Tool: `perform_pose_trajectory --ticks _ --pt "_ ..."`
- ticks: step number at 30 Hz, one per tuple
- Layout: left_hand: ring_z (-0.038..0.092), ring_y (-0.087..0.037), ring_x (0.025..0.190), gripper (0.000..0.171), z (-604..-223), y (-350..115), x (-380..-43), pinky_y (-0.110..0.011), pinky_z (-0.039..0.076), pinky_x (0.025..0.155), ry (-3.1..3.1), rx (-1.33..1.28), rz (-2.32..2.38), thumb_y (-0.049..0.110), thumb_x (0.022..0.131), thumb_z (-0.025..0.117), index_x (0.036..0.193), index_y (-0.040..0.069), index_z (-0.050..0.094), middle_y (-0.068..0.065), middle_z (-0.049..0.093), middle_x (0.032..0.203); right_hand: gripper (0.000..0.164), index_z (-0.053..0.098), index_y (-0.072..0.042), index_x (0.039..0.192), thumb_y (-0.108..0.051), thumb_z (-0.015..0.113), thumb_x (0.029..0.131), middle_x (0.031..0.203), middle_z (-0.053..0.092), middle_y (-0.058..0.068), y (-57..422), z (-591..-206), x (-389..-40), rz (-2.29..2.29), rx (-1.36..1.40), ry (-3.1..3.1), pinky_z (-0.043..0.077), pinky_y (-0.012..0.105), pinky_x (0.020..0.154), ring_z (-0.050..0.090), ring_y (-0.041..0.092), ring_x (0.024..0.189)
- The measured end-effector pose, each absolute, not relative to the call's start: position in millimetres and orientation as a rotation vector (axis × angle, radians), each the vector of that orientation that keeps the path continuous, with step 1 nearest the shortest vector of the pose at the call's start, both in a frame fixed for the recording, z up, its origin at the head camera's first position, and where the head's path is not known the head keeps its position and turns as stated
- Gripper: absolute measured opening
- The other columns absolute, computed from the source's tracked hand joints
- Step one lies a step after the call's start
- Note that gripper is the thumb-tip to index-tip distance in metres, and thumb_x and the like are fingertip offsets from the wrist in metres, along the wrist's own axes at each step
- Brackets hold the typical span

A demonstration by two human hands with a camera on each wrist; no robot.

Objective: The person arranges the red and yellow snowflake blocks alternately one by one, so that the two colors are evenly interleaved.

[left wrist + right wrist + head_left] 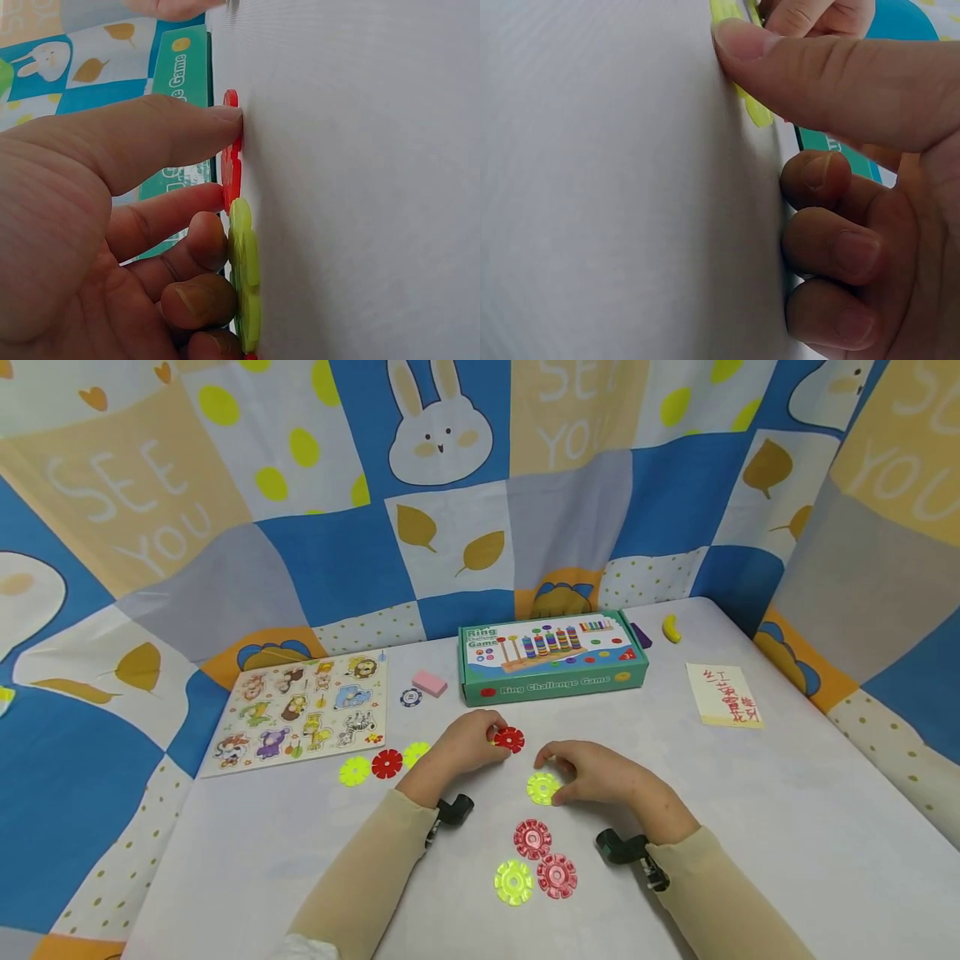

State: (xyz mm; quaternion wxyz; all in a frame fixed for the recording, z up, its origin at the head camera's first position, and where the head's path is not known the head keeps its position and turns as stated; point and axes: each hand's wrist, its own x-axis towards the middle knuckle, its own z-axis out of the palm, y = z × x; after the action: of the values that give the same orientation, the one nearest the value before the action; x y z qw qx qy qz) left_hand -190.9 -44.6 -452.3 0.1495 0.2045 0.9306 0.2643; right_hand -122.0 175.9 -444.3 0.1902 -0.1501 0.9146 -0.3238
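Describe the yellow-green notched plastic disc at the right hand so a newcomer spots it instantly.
Find the rectangular green Ring Challenge Game box at the back of the white table. In front of it is the person's right hand. The yellow-green notched plastic disc lies between its thumb and index finger, the only disc at that hand.

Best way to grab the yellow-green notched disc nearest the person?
I'd pinch the rim of the yellow-green notched disc at its near and far edges, approaching from above-left: it lies flat and thin, and a red notched disc sits close on its right.
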Motion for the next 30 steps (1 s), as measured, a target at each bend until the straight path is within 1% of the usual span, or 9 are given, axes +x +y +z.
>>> perform_pose_trajectory --ticks 3,5,9,14,19,24,30 --pt "0.050 -0.016 0.087 0.041 -452 -45 -191 -0.030 0.044 0.075 2.678 0.597 0.753 0.031 0.079 0.075 0.114 0.014 0.062 0.004 0.055 0.090 0.040 0.066 -0.027 0.103 -0.021 0.085 0.068 0.099 0.058 -0.010 176 -445 -122 -0.919 -0.433 2.564 0.045 0.034 0.083 0.050 0.016 0.091" --pt "0.050 -0.016 0.087 0.042 -452 -45 -191 -0.030 0.044 0.075 2.678 0.598 0.751 0.031 0.079 0.075 0.114 0.014 0.062 0.004 0.055 0.090 0.039 0.067 -0.027 0.102 -0.021 0.085 0.068 0.100 0.059 -0.009 176 -444 -123 -0.910 -0.423 2.558 0.045 0.035 0.085 0.050 0.016 0.091" --pt "0.050 -0.016 0.087 0.042 -451 -44 -191 -0.030 0.044 0.075 2.678 0.593 0.753 0.032 0.079 0.076 0.115 0.014 0.062 0.004 0.055 0.091 0.036 0.065 -0.024 0.097 -0.021 0.085 0.068 0.094 0.058 -0.007 174 -442 -125 -0.872 -0.377 2.548 0.044 0.035 0.083 0.049 0.017 0.089" --pt "0.050 -0.016 0.088 0.042 -451 -44 -191 -0.030 0.044 0.076 2.671 0.580 0.760 0.032 0.078 0.076 0.114 0.014 0.062 0.004 0.056 0.091 0.034 0.064 -0.021 0.093 -0.022 0.086 0.067 0.087 0.056 -0.003 173 -439 -124 -0.846 -0.339 2.549 0.043 0.034 0.077 0.048 0.018 0.084" --pt "0.050 -0.016 0.088 0.042 -451 -44 -190 -0.031 0.044 0.077 2.670 0.574 0.758 0.032 0.079 0.076 0.114 0.014 0.062 0.003 0.056 0.092 0.036 0.063 -0.022 0.092 -0.024 0.087 0.066 0.085 0.055 -0.003 175 -442 -122 -0.867 -0.331 2.564 0.042 0.034 0.074 0.048 0.017 0.083" --pt "0.050 -0.016 0.089 0.043 -450 -43 -190 -0.031 0.044 0.077 2.668 0.560 0.758 0.032 0.078 0.076 0.114 0.015 0.062 0.004 0.055 0.093 0.036 0.061 -0.021 0.091 -0.021 0.087 0.066 0.083 0.055 -0.003 175 -445 -118 -0.923 -0.356 2.578 0.043 0.032 0.074 0.049 0.016 0.082" --pt "0.050 -0.016 0.089 0.043 -450 -42 -189 -0.030 0.044 0.076 2.680 0.553 0.745 0.032 0.078 0.076 0.115 0.015 0.061 0.004 0.055 0.093 0.037 0.059 -0.020 0.091 -0.019 0.086 0.066 0.083 0.055 -0.005 175 -446 -114 -0.939 -0.395 2.623 0.045 0.031 0.075 0.050 0.015 0.080"
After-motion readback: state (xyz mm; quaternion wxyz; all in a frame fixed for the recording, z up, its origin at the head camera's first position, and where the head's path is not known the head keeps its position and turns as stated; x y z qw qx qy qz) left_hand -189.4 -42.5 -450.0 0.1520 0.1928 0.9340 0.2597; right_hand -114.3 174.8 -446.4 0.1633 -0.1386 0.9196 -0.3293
